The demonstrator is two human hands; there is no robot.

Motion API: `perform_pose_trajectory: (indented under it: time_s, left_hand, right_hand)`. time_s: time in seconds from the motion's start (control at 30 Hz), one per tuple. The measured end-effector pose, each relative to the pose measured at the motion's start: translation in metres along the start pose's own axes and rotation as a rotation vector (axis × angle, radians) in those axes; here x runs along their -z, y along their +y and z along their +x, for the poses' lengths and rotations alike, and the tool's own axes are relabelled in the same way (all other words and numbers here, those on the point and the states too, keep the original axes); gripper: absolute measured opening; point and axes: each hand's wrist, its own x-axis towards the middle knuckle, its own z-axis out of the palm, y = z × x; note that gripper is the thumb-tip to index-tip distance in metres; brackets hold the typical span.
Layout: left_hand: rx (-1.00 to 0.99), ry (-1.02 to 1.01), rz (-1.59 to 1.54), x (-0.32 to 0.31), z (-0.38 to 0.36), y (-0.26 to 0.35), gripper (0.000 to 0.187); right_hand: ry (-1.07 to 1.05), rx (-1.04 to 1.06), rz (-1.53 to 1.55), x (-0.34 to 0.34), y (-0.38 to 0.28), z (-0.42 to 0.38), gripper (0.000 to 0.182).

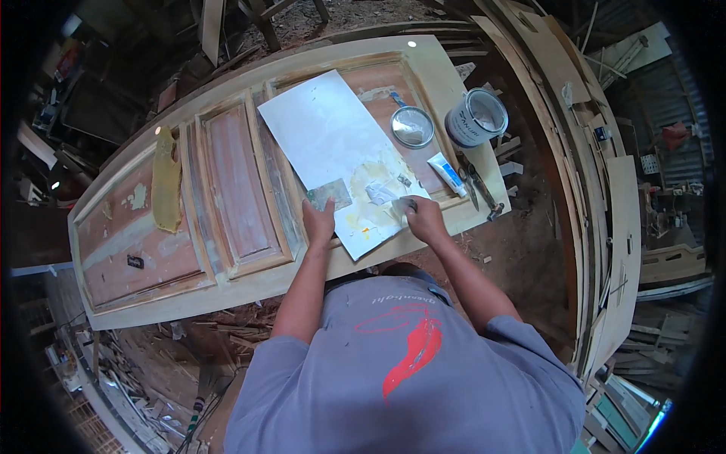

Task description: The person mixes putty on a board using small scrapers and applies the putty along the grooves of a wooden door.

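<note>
My left hand [319,221] grips a thin grey rectangular spreader plate [331,194] by its near edge, over the left side of a white board [325,113]. My right hand [426,220] is closed round a small putty knife [406,204], its blade at the board's right edge. Between the hands, a whitish lump of putty [380,192] lies on the board amid cream smears and a small orange spot. The board rests on a panelled wooden door [249,268].
Right of the board sit a blue-white tube [447,174], metal hand tools [482,189], a round lid [412,127] and an opened can [475,119]. A ragged yellow strip [166,185] and a small black object [134,261] lie on the door's left. Long planks [563,151] stand at the right.
</note>
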Motion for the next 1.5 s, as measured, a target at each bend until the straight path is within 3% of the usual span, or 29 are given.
perform_pose_trajectory:
  time_s: [0.17, 0.3, 0.43, 0.57, 0.73, 0.8, 0.97, 1.07, 1.1, 1.2, 1.37, 1.5]
  left_hand:
    - [0.008, 0.012, -0.022, -0.004, 0.001, -0.002, 0.061]
    - [0.028, -0.032, -0.029, 0.004, -0.004, 0.009, 0.064]
    - [0.007, -0.021, -0.026, 0.001, -0.003, 0.011, 0.063]
    - [0.011, -0.035, -0.026, 0.007, -0.003, 0.012, 0.062]
    - [-0.005, -0.029, -0.039, 0.001, -0.002, 0.005, 0.062]
    - [0.004, -0.022, -0.045, 0.005, -0.001, 0.009, 0.061]
    - [0.005, -0.023, -0.073, 0.005, -0.005, 0.012, 0.060]
    - [0.005, -0.026, -0.059, 0.003, -0.003, 0.008, 0.059]
    - [0.008, -0.021, -0.068, 0.002, -0.004, 0.009, 0.059]
    - [0.019, -0.007, -0.072, 0.003, -0.003, 0.010, 0.059]
    - [0.013, -0.003, -0.074, 0.000, -0.005, 0.008, 0.058]
    - [0.001, -0.001, -0.061, 0.000, -0.002, 0.007, 0.058]
  right_hand:
    - [-0.095, 0.508, -0.467, -0.005, 0.049, -0.036, 0.040]
    - [-0.212, 0.429, -0.477, 0.025, 0.044, -0.037, 0.039]
    - [-0.032, 0.484, -0.489, 0.018, 0.035, -0.011, 0.037]
    - [-0.254, 0.355, -0.582, 0.032, 0.030, -0.021, 0.038]
    - [-0.061, 0.319, -0.587, 0.011, 0.030, 0.002, 0.040]
    - [-0.078, 0.331, -0.611, -0.016, 0.030, -0.001, 0.040]
    - [-0.276, 0.304, -0.574, -0.003, 0.003, -0.021, 0.035]
    - [-0.089, 0.215, -0.548, 0.017, -0.009, -0.008, 0.040]
    - [-0.013, 0.281, -0.493, 0.006, 0.012, 0.003, 0.040]
    - [0.002, 0.279, -0.486, -0.017, 0.011, 0.005, 0.037]
    - [-0.249, 0.337, -0.586, -0.029, -0.014, -0.014, 0.029]
    - [-0.365, 0.326, -0.616, -0.001, -0.013, -0.006, 0.036]
